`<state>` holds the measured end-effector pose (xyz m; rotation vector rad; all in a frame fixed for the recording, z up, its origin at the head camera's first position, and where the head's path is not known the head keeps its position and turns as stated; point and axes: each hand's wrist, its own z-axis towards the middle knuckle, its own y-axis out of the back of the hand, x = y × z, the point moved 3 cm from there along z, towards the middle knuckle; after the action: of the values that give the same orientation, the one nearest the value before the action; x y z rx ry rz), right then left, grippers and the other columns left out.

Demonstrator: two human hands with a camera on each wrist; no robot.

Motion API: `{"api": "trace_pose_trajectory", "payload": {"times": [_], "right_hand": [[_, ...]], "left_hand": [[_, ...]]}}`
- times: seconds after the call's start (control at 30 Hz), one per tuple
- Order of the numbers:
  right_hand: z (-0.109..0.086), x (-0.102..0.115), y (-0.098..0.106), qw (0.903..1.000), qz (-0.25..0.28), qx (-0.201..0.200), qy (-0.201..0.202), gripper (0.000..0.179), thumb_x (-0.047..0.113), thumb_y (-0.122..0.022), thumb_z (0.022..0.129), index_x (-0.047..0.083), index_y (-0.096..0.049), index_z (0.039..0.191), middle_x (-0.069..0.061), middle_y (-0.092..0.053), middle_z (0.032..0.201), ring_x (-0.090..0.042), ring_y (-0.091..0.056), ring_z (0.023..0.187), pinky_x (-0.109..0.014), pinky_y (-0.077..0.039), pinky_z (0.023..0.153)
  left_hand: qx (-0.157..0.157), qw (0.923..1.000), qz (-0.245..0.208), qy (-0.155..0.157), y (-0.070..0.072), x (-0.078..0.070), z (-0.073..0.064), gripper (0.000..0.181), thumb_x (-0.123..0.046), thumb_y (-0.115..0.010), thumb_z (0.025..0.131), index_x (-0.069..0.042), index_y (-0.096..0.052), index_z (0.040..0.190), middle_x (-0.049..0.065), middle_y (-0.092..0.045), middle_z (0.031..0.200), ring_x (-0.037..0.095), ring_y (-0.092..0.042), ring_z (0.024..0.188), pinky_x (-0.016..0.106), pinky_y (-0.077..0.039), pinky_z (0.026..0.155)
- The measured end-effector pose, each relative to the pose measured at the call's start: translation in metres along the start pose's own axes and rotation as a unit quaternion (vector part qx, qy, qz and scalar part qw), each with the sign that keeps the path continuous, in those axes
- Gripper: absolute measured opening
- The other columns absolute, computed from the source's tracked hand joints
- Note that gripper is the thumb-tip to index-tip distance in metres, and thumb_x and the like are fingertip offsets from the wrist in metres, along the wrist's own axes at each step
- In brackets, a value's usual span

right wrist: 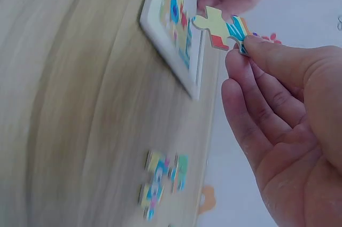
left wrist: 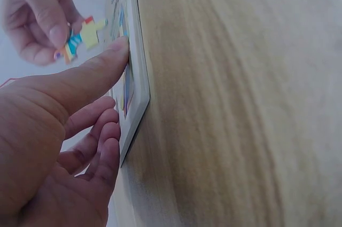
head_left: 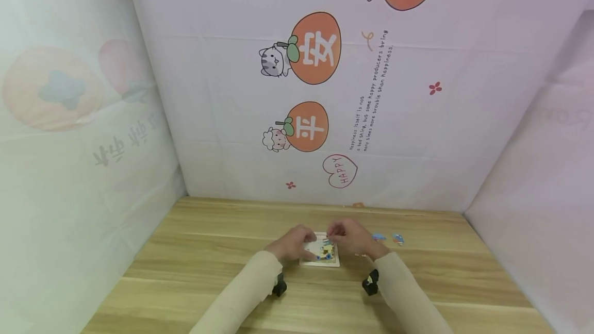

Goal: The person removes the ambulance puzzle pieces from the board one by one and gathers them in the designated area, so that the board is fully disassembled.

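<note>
A jigsaw puzzle tray (head_left: 330, 264) with a pale rim and a colourful, partly filled picture lies on the table. My left hand (head_left: 293, 244) holds it at its left side; in the left wrist view the thumb (left wrist: 99, 72) presses on the picture and the curled fingers rest at the rim. Over the tray's right side, my right hand (head_left: 352, 237) pinches a jigsaw piece (right wrist: 212, 25) between thumb and index finger. This piece is yellow, blue and red, raised above the tray and tilted. What lies under the left fingertips is hidden.
Loose jigsaw pieces (head_left: 398, 239) lie on the wooden table (head_left: 209, 272) to the right of the right hand. In the right wrist view, several loose pieces (right wrist: 155, 184) lie close together. A printed cloth wall (head_left: 232, 117) stands behind the table, with cloth at both sides.
</note>
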<state>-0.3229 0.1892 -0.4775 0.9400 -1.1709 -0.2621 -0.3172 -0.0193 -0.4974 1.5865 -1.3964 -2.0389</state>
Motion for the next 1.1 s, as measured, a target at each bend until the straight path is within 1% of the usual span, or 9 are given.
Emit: {"api": "trace_pose_trajectory", "payload": {"times": [0.2, 0.33, 0.47, 0.57, 0.67, 0.77, 0.9, 1.0, 1.1], "right_hand": [[-0.024, -0.012, 0.017, 0.9999, 0.006, -0.008, -0.001, 0.006, 0.009, -0.066, 0.103, 0.006, -0.071, 0.105, -0.005, -0.074, 0.098, -0.011, -0.067, 0.088, -0.022, -0.057, 0.077], [-0.043, -0.021, 0.031, 0.9996, 0.0, -0.02, -0.022, 0.006, 0.012, -0.067, 0.102, 0.008, -0.07, 0.106, -0.002, -0.073, 0.097, -0.01, -0.067, 0.087, -0.023, -0.058, 0.075], [-0.064, -0.03, 0.047, 0.9984, -0.022, -0.038, -0.034, 0.006, 0.014, -0.069, 0.101, 0.01, -0.071, 0.106, 0.002, -0.072, 0.099, -0.009, -0.066, 0.092, -0.024, -0.058, 0.083], [-0.077, -0.037, 0.059, 0.9978, -0.039, -0.047, -0.027, 0.007, 0.014, -0.068, 0.102, 0.01, -0.071, 0.106, 0.002, -0.073, 0.101, -0.009, -0.066, 0.095, -0.026, -0.058, 0.089], [-0.087, -0.043, 0.068, 0.9975, -0.039, -0.052, -0.026, 0.008, 0.014, -0.069, 0.102, 0.009, -0.071, 0.107, 0.0, -0.074, 0.102, -0.01, -0.067, 0.095, -0.026, -0.059, 0.089], [-0.093, -0.05, 0.074, 0.9972, -0.036, -0.055, -0.036, 0.01, 0.014, -0.069, 0.102, 0.008, -0.07, 0.109, 0.0, -0.074, 0.102, -0.012, -0.067, 0.096, -0.025, -0.058, 0.088], [-0.096, -0.06, 0.077, 0.9963, -0.03, -0.06, -0.055, 0.01, 0.011, -0.068, 0.101, 0.006, -0.07, 0.109, -0.002, -0.073, 0.1, -0.014, -0.067, 0.094, -0.024, -0.057, 0.082], [-0.095, -0.066, 0.077, 0.9958, -0.011, -0.057, -0.07, 0.009, 0.008, -0.067, 0.101, 0.004, -0.069, 0.109, -0.005, -0.072, 0.099, -0.015, -0.066, 0.091, -0.023, -0.055, 0.077], [-0.094, -0.071, 0.075, 0.9955, 0.008, -0.05, -0.081, 0.009, 0.007, -0.066, 0.101, 0.002, -0.069, 0.108, -0.008, -0.071, 0.098, -0.015, -0.065, 0.089, -0.023, -0.055, 0.076]], "left_hand": [[-0.002, 0.9999, 0.011, 0.0, -0.001, 0.0, -0.001, 0.052, -0.022, -0.087, 0.087, -0.003, -0.067, 0.132, 0.012, -0.067, 0.131, 0.027, -0.064, 0.122, 0.042, -0.054, 0.111], [-0.001, 1.0, 0.007, 0.006, -0.001, 0.001, -0.001, 0.054, -0.023, -0.088, 0.087, -0.004, -0.067, 0.133, 0.01, -0.066, 0.131, 0.026, -0.063, 0.123, 0.042, -0.054, 0.111], [-0.002, 1.0, 0.003, 0.007, -0.002, 0.002, 0.0, 0.054, -0.023, -0.088, 0.087, -0.004, -0.068, 0.132, 0.009, -0.066, 0.13, 0.024, -0.063, 0.121, 0.041, -0.054, 0.111], [-0.004, 1.0, -0.002, 0.007, -0.002, 0.002, -0.001, 0.053, -0.023, -0.089, 0.086, -0.004, -0.068, 0.131, 0.009, -0.066, 0.129, 0.024, -0.063, 0.12, 0.041, -0.054, 0.11], [-0.006, 1.0, -0.003, 0.007, 0.0, 0.001, -0.002, 0.052, -0.022, -0.089, 0.086, -0.003, -0.068, 0.131, 0.01, -0.067, 0.128, 0.025, -0.063, 0.119, 0.042, -0.054, 0.11], [-0.005, 1.0, -0.001, 0.005, 0.001, -0.001, -0.003, 0.053, -0.021, -0.088, 0.086, -0.002, -0.068, 0.131, 0.011, -0.067, 0.128, 0.026, -0.063, 0.119, 0.043, -0.054, 0.11], [-0.005, 0.9999, -0.008, 0.005, 0.001, -0.001, -0.003, 0.053, -0.021, -0.088, 0.086, -0.002, -0.068, 0.131, 0.011, -0.066, 0.129, 0.026, -0.063, 0.12, 0.044, -0.053, 0.111], [-0.005, 0.9999, -0.012, 0.007, 0.001, 0.0, -0.003, 0.053, -0.021, -0.088, 0.086, -0.003, -0.067, 0.132, 0.011, -0.066, 0.13, 0.026, -0.062, 0.121, 0.044, -0.053, 0.111], [-0.005, 0.9998, -0.015, 0.008, 0.0, 0.001, -0.003, 0.053, -0.021, -0.088, 0.086, -0.003, -0.067, 0.132, 0.011, -0.066, 0.13, 0.026, -0.063, 0.121, 0.044, -0.053, 0.111]]}}
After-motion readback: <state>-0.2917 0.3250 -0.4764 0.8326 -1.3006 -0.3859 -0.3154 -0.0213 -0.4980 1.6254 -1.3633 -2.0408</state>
